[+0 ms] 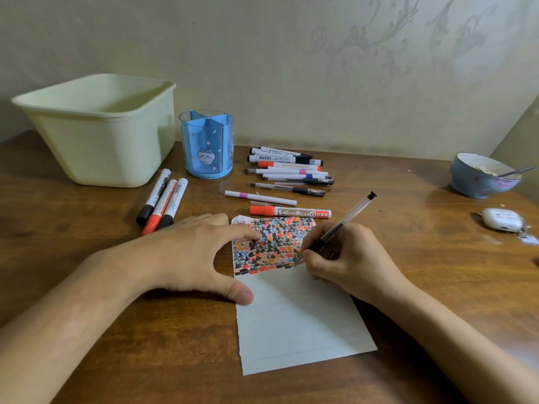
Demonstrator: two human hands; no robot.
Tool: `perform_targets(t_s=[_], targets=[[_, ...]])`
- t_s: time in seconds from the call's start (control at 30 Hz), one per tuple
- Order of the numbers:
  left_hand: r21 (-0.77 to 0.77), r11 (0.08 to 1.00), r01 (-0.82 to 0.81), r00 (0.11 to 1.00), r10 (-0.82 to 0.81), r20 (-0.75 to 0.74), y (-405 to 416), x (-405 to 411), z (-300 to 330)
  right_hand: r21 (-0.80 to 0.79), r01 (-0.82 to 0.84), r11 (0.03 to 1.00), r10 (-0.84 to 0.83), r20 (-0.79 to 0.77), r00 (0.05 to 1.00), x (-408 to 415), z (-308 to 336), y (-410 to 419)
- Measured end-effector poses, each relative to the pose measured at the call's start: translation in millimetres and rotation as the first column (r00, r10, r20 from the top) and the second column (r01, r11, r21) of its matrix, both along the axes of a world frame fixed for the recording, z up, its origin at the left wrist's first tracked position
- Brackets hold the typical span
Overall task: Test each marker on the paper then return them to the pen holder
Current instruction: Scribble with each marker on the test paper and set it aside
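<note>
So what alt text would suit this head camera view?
A right hand writes with a pen on scribble-covered paper that the left hand steadies; loose markers lie beside an empty blue pen holder.

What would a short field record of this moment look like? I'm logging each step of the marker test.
right hand: grips a pen, tip on the paper
left hand: presses the paper flat, fingers straight
paper: top part covered with red and black marks, lower part blank
holder: blue, upright, no markers seen inside
markers left: three lying beside the tub
markers behind paper: loose pile, red whiteboard marker nearest
</note>
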State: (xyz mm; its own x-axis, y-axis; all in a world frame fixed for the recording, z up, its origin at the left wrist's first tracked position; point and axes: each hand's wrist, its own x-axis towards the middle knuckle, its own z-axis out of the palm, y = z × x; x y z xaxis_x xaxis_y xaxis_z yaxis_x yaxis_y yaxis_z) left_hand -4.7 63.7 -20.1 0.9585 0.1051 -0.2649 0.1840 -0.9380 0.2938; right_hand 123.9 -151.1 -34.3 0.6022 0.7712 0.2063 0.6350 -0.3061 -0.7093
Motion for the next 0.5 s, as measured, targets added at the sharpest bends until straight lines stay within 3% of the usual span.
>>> perform_targets(t_s=[0.5], targets=[[0.012, 1.000, 0.005, 1.000, -0.005, -0.006, 0.1, 0.0, 0.5, 0.004, -0.002, 1.000, 0.002, -0.021, 1.000, 0.5, -0.1, -2.4]])
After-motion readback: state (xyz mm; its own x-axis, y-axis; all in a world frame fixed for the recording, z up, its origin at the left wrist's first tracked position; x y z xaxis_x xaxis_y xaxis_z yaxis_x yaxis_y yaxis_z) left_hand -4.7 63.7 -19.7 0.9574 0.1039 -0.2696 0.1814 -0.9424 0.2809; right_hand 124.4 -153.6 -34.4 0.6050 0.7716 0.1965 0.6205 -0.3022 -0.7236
